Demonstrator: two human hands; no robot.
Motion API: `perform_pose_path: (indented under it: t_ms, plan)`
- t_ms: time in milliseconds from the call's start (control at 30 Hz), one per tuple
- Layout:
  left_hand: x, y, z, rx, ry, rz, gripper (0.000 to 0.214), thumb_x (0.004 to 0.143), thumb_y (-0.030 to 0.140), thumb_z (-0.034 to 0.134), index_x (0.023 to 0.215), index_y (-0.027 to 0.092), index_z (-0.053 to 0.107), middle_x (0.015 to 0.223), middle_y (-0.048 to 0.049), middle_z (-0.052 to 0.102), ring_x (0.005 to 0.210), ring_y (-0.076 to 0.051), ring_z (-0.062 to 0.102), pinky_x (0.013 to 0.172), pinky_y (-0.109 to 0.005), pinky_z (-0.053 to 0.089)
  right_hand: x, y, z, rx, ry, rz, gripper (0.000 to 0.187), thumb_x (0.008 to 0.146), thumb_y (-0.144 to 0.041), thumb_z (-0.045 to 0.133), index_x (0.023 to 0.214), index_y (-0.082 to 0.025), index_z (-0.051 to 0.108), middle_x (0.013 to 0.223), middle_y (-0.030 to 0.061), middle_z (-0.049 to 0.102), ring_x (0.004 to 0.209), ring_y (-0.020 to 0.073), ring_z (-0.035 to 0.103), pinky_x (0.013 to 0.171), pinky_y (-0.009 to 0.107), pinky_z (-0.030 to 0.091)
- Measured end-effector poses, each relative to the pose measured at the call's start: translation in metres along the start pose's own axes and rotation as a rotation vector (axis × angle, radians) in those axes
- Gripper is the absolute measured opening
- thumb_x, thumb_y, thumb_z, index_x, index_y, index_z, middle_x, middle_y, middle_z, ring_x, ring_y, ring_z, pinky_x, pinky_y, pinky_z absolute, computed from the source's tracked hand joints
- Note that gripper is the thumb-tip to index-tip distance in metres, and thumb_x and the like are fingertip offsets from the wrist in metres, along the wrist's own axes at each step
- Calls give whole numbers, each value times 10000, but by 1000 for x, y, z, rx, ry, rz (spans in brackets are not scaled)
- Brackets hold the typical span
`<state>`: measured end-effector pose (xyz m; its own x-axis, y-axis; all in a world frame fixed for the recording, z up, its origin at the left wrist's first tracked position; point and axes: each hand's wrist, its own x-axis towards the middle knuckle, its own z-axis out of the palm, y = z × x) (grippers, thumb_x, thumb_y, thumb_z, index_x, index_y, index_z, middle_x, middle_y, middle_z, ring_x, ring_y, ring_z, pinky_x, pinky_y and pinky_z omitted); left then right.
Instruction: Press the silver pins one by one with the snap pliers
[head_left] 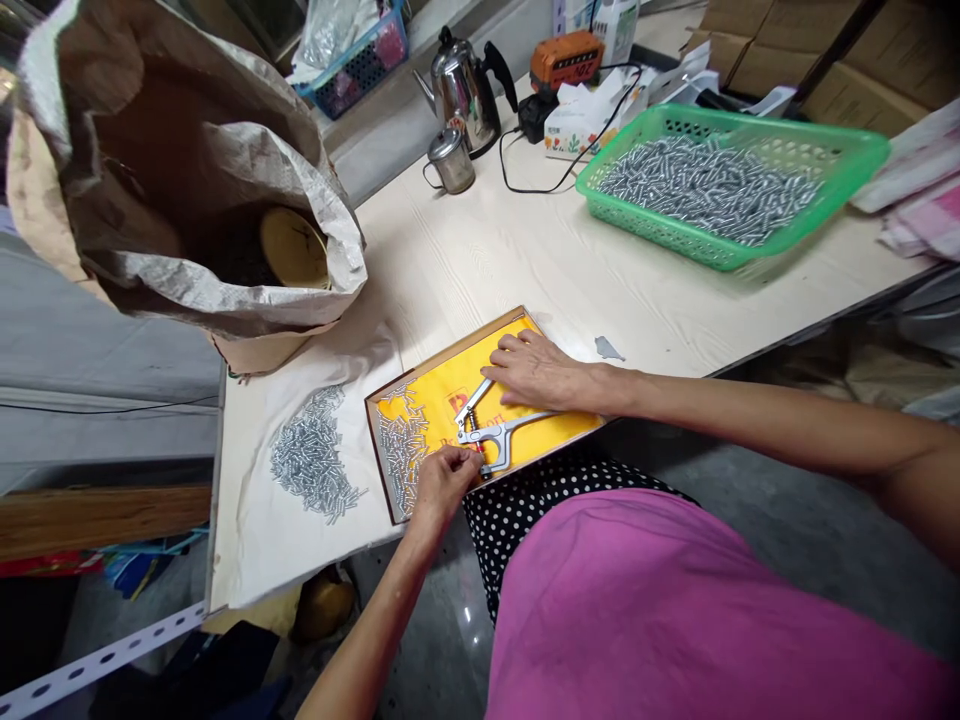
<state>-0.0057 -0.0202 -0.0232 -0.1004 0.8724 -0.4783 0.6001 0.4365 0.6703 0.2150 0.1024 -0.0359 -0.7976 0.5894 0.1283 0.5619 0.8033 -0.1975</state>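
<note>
A yellow-lined shallow box [442,385] lies at the table's near edge with a heap of small metal pins [401,445] at its left end. A silver plier-like hand press [491,430] lies in it. My right hand [536,370] rests on the press's upper handle, fingers curled over it. My left hand [442,480] is pinched at the press's jaw; whatever it holds is too small to make out.
A pile of metal pins [311,460] lies on the table left of the box. A big paper sack [195,170] stands at the back left. A green basket [847,150] full of metal pins sits at the back right, near a kettle [465,90] and a small steel cup [451,160].
</note>
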Motion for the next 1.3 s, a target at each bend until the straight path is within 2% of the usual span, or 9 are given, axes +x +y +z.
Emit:
perform_pose_path:
  t_ms: [133,233,533,667,767,867,1000,1200,1300]
  plan:
    - [-1,-6,4,-45,29,-18,369,685,524,665,645,158,680,635,-29,629,593,-142,519,540,-234,366,-11,8,5,16,-49,-51,753,767,-676,672,1263,-120,555,1212,166,618,1095,325,507,942,474,378]
    - [0,-9,6,-65,48,-11,362,679,523,672,632,164,677,626,-23,624,590,-141,517,539,-232,361,-19,9,8,14,-25,-44,846,724,-706,685,1309,-119,513,1256,175,594,1125,337,501,980,499,371]
    - [-10,-8,5,132,117,87,365,821,488,631,655,165,670,639,-17,599,595,-153,536,580,-268,407,-23,-6,-2,-29,-83,-11,431,809,-516,716,1031,-159,619,1029,131,632,945,278,506,805,399,399]
    - [-18,7,14,404,353,435,271,876,396,657,1028,175,694,1064,-118,647,985,-261,609,878,-403,511,-23,-8,-4,-13,-89,-60,357,860,-444,692,1015,-131,618,1030,131,619,938,258,491,765,367,386]
    - [-3,23,22,593,333,629,522,844,332,711,1310,156,555,1347,-179,549,1244,-335,488,1047,-504,441,-13,-7,-8,-26,-78,-116,360,874,-406,683,1068,-111,617,1066,137,621,972,259,488,784,366,395]
    - [22,34,26,686,260,653,600,862,296,666,1398,130,456,1323,-187,555,1214,-332,499,1040,-514,445,1,-6,-12,-50,-95,-158,432,845,-418,715,1129,-108,620,1070,133,634,980,268,495,779,372,409]
    - [40,37,25,750,215,610,537,873,295,625,1357,112,483,1177,-161,603,1099,-311,538,967,-481,478,9,-3,-10,-92,-150,-119,498,818,-442,748,1147,-86,633,1074,142,647,971,271,515,746,358,406]
    - [35,39,28,761,221,581,222,936,286,566,1117,171,619,1007,-110,623,975,-275,542,864,-414,490,8,-7,5,-61,-149,-133,173,937,-271,623,976,-113,681,947,116,668,905,229,548,725,333,380]
    - [35,40,28,753,197,575,145,954,278,549,1014,187,645,952,-98,623,945,-265,546,834,-395,492,7,-9,9,-29,-174,-121,176,978,-217,535,960,-121,682,904,105,670,863,215,557,715,331,374]
